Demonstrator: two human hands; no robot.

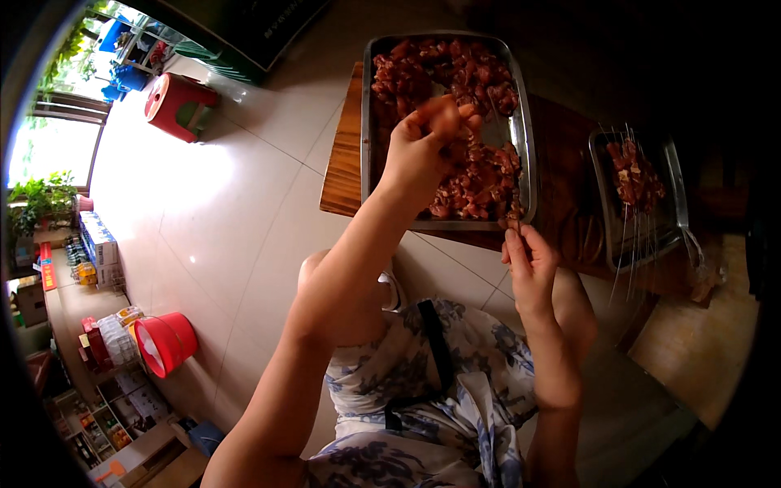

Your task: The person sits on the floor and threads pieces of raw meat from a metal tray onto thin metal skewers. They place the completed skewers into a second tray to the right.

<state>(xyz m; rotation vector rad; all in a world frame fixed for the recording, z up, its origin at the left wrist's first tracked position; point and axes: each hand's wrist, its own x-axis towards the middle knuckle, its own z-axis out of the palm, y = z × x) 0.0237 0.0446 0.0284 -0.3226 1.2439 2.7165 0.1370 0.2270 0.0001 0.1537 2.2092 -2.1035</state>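
A metal tray of raw, reddish meat pieces lies in front of me. My left hand is over the tray's middle with its fingers curled together. Motion smears the fingertips, and what they hold cannot be made out. At the tray's near right corner, my right hand pinches a thin skewer, mostly hidden by the fingers, with a small bit of meat just above the fingertips. A smaller metal tray to the right bears several thin skewers threaded with meat.
Under the trays is a wooden table, its left edge showing. On the tiled floor to the left stand a red stool and a red bucket. Shelves with packed goods line the far left. My knees are below the table's near edge.
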